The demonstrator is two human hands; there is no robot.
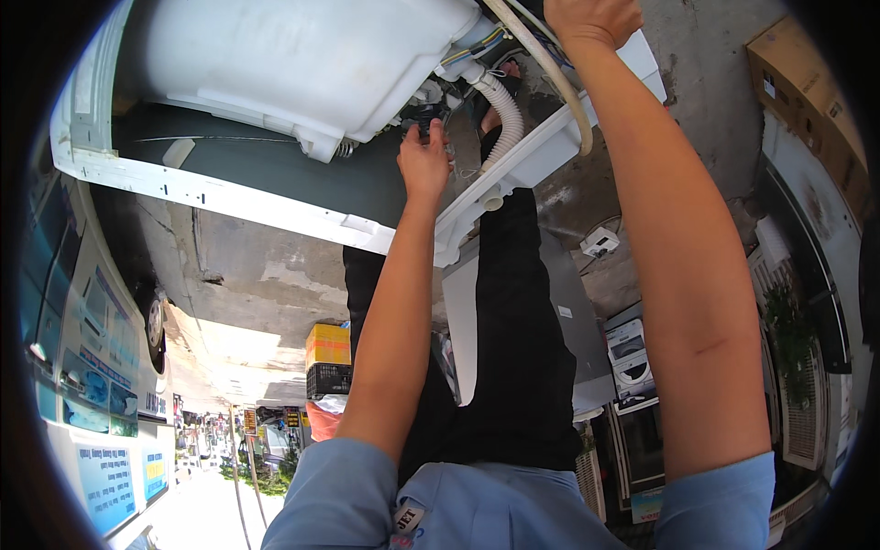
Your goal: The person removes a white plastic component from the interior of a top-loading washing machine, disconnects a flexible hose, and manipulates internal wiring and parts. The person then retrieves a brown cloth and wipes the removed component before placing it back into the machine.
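Note:
An opened washing machine, its white cabinet frame tilted in front of me, shows a large white tub inside. My left hand reaches in below the tub, its fingers bent against a small dark part; what exactly they grip is hidden. Beside that hand runs a ribbed white drain hose. Up at the top edge, my right hand is closed by the machine's far corner, its fingers partly cut off by the picture. A smooth beige hose and several thin wires pass between the hands.
Behind my legs stands a large grey panel or box. A small white device with a cord lies on the concrete floor. Cardboard boxes are at the right, a yellow box over a black crate at the lower left, and a parked vehicle farther left.

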